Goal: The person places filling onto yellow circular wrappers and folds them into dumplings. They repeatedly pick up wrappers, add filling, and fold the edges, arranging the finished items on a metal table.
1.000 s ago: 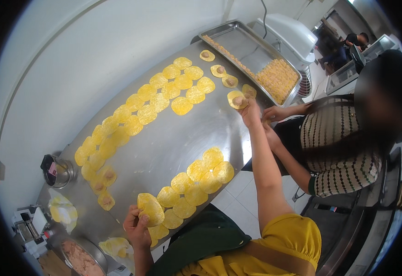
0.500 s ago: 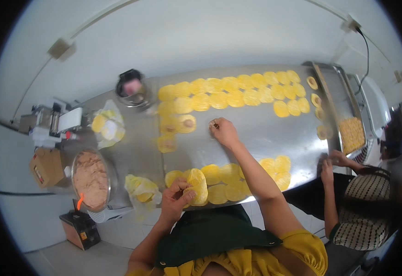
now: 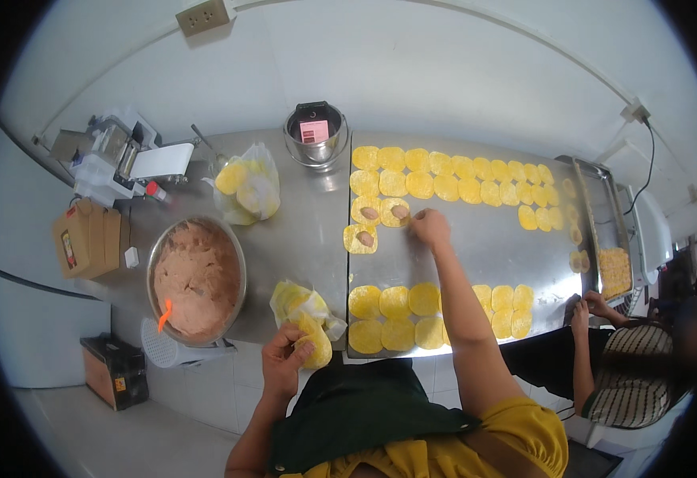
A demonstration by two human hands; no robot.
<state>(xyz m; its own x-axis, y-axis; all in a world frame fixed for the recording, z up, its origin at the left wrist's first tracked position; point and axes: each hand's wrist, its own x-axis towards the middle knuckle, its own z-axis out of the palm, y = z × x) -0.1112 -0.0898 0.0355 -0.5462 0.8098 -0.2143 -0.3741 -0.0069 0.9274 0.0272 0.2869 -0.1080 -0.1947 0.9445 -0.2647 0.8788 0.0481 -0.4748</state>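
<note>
Over the table's front edge, my left hand (image 3: 286, 362) is closed round a few limp yellow wrappers (image 3: 317, 348), next to a plastic bag of wrappers (image 3: 300, 301). My right hand (image 3: 429, 229) is low over the metal table, fingers pinched together; whatever may be in them is hidden. Just left of those fingertips lies a yellow wrapper with a lump of pinkish filling (image 3: 399, 212). Two more filled wrappers (image 3: 364, 239) lie to its left. Plain yellow wrappers (image 3: 420, 185) line the far side in rows, and others (image 3: 397, 334) lie along the near side, partly behind my right forearm.
A steel bowl of pinkish filling (image 3: 197, 279) with an orange-handled tool stands at left. Behind it are a cardboard box (image 3: 89, 239), a machine (image 3: 117, 155) and another wrapper bag (image 3: 249, 187). A steel pail (image 3: 316, 151) stands at the back. At right, a co-worker (image 3: 631, 366) works near a tray (image 3: 613, 271).
The view has swung left, so the table appears further right. My left hand with its wrappers has moved left, off the near rows. My right hand has come closer to the filled wrapper.
</note>
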